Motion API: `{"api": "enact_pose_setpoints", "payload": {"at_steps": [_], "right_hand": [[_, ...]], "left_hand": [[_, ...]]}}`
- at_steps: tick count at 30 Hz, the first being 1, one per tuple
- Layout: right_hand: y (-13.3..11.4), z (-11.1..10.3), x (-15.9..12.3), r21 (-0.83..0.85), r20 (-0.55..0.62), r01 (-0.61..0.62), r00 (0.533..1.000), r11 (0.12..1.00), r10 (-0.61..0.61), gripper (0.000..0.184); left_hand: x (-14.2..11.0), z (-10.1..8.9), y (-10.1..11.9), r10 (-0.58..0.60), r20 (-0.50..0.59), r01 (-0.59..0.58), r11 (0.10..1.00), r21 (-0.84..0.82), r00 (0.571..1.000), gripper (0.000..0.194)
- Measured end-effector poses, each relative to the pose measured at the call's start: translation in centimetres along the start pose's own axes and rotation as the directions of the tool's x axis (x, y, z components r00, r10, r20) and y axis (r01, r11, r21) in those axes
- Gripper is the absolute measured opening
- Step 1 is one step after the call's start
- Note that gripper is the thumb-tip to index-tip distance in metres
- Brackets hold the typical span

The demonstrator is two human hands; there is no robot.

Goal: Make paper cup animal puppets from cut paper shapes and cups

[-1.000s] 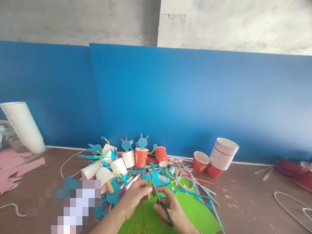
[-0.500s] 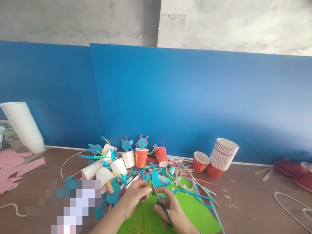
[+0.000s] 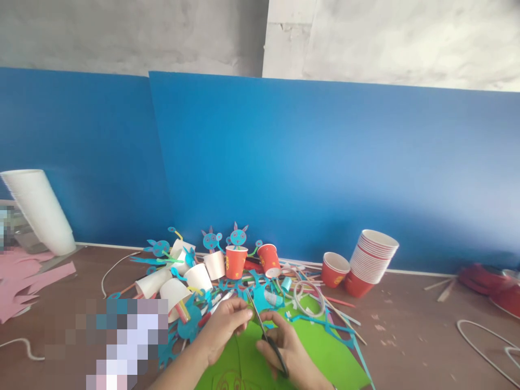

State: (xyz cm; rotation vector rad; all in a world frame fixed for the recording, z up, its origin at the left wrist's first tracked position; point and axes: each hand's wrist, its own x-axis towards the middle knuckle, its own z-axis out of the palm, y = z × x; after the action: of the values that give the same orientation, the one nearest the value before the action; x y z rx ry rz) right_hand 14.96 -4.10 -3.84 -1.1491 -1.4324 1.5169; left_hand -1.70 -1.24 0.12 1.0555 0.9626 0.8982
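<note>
My right hand (image 3: 284,346) grips a pair of scissors (image 3: 274,349) with black handles, fingers in the loops. Their metal blades point up and left, nearly together, close to my left fingertips. My left hand (image 3: 227,327) is closed in a pinch on what looks like a small piece of green paper (image 3: 252,313), mostly hidden by the fingers. Under both hands lies a large green sheet of paper (image 3: 325,346). At its near edge a drawn face (image 3: 229,382) in reddish lines and a dark line running up the sheet are visible.
Beyond my hands lie white cups (image 3: 199,279), red cups (image 3: 236,262), blue paper cut-outs (image 3: 187,322), sticks and markers. A cup stack (image 3: 371,260) leans at right, a white stack (image 3: 40,214) at left. Pink paper (image 3: 24,281) lies far left; a blue panel (image 3: 304,162) stands behind.
</note>
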Motion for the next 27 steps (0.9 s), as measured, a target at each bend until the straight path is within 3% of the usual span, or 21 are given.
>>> {"api": "enact_pose_setpoints", "payload": {"at_steps": [20,27], "right_hand": [[0.1,-0.5,-0.1,-0.002,0.08,-0.024,0.996,1.0,0.024,0.059],[0.0,-0.5,-0.2,-0.026,0.106,-0.046,0.993,0.999,0.048,0.052]], "left_hand": [[0.5,-1.3,0.2,-0.048,0.115,0.04,0.996,0.077,0.992,0.019],[0.4,-1.8,0.6,-0.1,0.14,0.083,0.989,0.126,0.985,0.017]]}}
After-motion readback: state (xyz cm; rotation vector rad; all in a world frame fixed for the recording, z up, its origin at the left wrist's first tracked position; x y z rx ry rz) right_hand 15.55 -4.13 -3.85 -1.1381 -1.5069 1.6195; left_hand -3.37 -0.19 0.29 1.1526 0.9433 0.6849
